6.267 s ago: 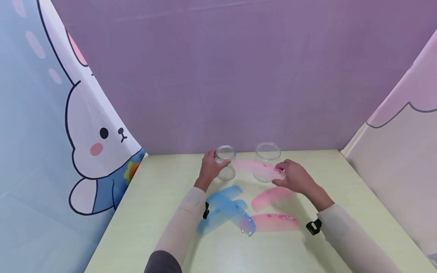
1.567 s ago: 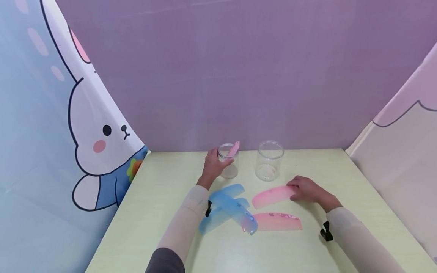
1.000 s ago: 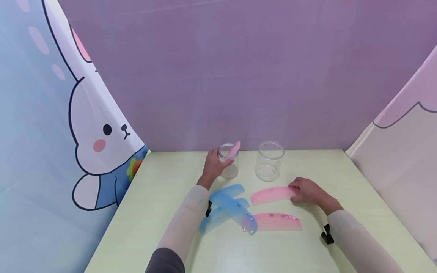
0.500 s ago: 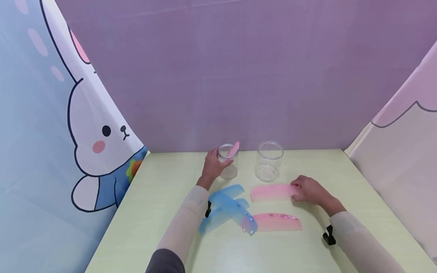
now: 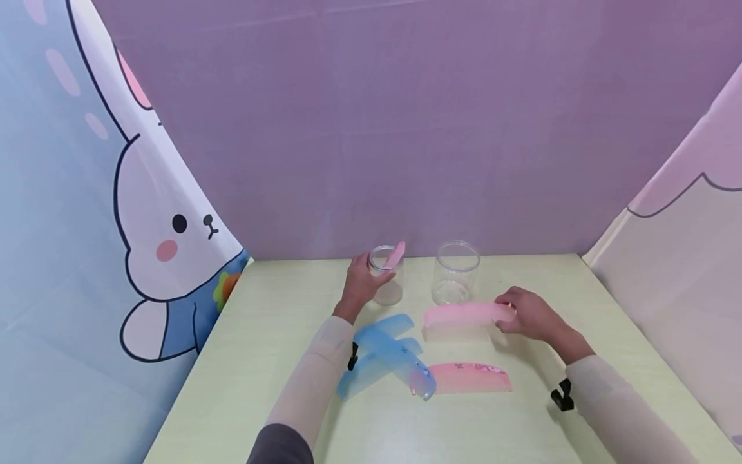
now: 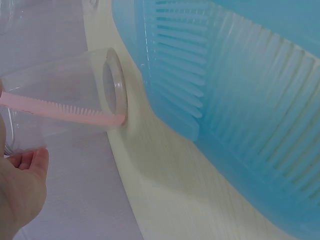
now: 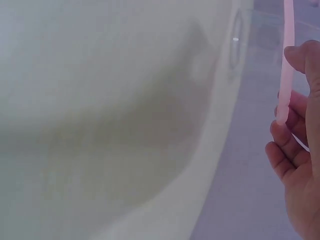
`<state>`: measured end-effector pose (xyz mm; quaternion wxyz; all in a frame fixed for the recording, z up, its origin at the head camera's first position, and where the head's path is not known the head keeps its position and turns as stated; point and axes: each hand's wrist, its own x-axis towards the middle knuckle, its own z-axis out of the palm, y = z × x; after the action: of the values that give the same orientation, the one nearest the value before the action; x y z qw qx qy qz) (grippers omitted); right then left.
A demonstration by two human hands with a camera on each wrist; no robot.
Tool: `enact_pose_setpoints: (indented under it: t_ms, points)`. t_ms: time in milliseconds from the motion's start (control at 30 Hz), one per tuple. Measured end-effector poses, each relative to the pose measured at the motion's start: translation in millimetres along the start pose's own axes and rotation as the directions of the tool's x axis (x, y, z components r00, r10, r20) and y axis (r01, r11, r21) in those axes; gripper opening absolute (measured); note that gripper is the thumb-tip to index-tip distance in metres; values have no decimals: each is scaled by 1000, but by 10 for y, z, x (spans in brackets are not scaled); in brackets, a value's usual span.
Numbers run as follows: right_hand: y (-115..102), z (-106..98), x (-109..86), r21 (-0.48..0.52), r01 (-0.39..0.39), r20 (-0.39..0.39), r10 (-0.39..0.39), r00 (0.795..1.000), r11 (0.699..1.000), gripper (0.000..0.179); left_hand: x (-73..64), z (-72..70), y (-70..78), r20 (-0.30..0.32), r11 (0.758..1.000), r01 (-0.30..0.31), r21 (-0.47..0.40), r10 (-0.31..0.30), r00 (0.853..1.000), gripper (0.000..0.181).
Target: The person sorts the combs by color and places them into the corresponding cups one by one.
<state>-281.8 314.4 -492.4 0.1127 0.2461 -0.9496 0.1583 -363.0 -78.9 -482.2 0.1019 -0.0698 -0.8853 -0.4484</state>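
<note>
Pinching translucent curved pink comb (image 5: 464, 315), right hand (image 5: 530, 315) fingers (image 5: 505, 303).

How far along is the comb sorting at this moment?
Done: one pink comb stands in the left jar, held by the left hand. In hand: the right hand lifts a second pink comb. Left: another pink comb, the blue combs; the right jar is empty.

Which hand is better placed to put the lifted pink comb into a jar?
Right hand: it already pinches the pink comb, just before the empty jar. Left hand holds the other jar.
</note>
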Motion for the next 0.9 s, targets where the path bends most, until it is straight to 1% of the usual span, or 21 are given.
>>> enact_pose_setpoints:
  t_ms: [233,433,567,667,800,900]
  points:
    - [-72,-143,83,12,33,-88,-32,996,999,38,1,-16,-1,0,1000,3,-7,-3,1000,80]
    - [-119,-239,165,13,43,-130,-41,991,999,36,-1,-3,-19,1,1000,4,-1,-4,1000,79]
    - [-173,-329,232,21,28,-146,-25,989,999,36,-2,7,-33,-1,1000,2,4,-2,1000,78]
    - [-213,-398,288,25,0,-144,4,990,1000,37,-7,2,-31,-1,1000,2,-1,-2,1000,78]
    - [-239,-465,358,-1,-33,-144,32,989,999,39,-9,-10,-14,8,1000,10,-3,-10,1000,79]
    - [-251,-506,408,-18,-39,-157,35,987,999,40,-4,-14,-9,18,1000,16,3,-16,1000,80]
